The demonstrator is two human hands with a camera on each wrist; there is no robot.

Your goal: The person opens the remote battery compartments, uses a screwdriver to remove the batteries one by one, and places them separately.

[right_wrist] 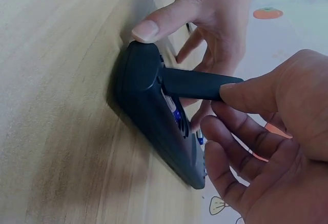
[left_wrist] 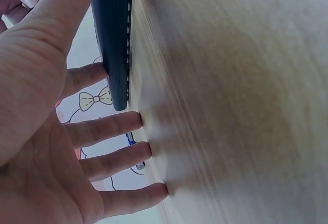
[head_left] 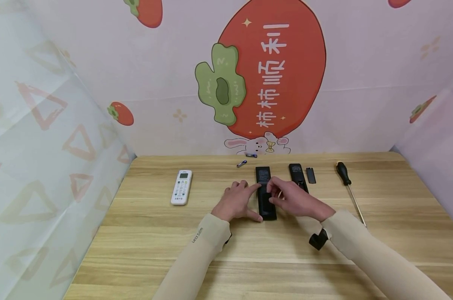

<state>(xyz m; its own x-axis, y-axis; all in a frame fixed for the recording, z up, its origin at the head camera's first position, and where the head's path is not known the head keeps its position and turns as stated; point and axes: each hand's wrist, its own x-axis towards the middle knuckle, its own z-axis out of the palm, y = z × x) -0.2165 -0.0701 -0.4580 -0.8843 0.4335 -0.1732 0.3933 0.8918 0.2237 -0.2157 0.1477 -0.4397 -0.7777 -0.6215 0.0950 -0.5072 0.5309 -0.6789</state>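
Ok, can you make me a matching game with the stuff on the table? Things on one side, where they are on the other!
Things:
1. white remote
2. screwdriver
3. black remote
4. loose batteries

Places:
A. between the left hand and the right hand
B. far right side of the table
C. at the back, near the wall
D. left of both hands, alone

Pairs: 1-D, 2-B, 3-A, 4-C

"柿柿顺利" on wall persimmon
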